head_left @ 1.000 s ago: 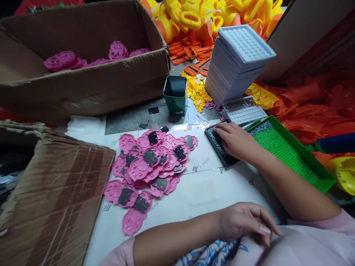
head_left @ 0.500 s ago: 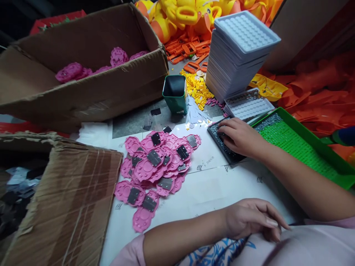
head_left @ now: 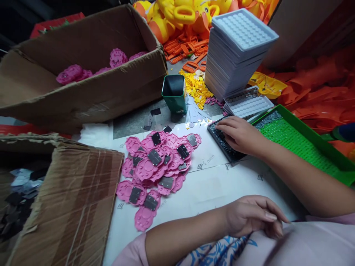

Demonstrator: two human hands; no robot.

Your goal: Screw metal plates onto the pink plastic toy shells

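My right hand (head_left: pixel 241 136) rests over a shallow black tray (head_left: pixel 232 159). Its fingers reach out and down onto a layer of tiny shiny dark pieces (head_left: pixel 217 136), too small to name surely. Whether a piece is between the fingertips is hidden. Close to my body, my left hand (head_left: pixel 252 216) hangs loosely with fingers slightly bent and apart, and nothing shows in it. Left of the black tray, a pile of pink plastic toy parts (head_left: pixel 146 170) lies on white printed sheeting (head_left: pixel 205 195). Several of them carry dark rectangular plates (head_left: pixel 154 157).
A green perforated tray (head_left: pixel 302 147) lies at right, beside a tall stack of white trays (head_left: pixel 235 62). A green bin (head_left: pixel 174 99) and yellow bits (head_left: pixel 195 87) are at the back. Cardboard boxes (head_left: pixel 91 96) stand at left, with yellow-orange toys (head_left: pixel 183 18) behind.
My right hand has shifted very slightly left and up over the black tray, its fingers still down in the pieces. My left hand stays nearly in place; the view has tilted slightly.
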